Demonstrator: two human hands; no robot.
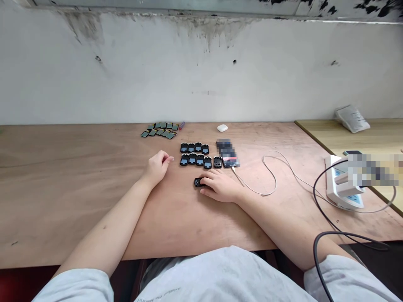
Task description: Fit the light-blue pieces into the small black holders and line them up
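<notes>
My right hand (218, 185) lies low over the table, with its fingertips on a small black device casing (197, 182) that is partly hidden under them. To the left, my left hand (159, 167) rests on the wood with its fingers curled in; whether it holds anything is hidden. Beyond the hands, several similar black casings with grey-blue panels (192, 158) lie in two rows. At the right end of the nearer row is a black casing (218, 162) with an open-looking, compartmented face. Farther back lie several flat grey-green rectangular pieces with dark edges (160, 131).
A phone (229, 154), partly blurred, is plugged into a white cable (267, 193). Near the wall are a white earbud case (222, 128) and a purplish screwdriver (181, 125). A power strip (341, 184) with a black cable (317, 201) stands right; a white packet (351, 118) lies behind.
</notes>
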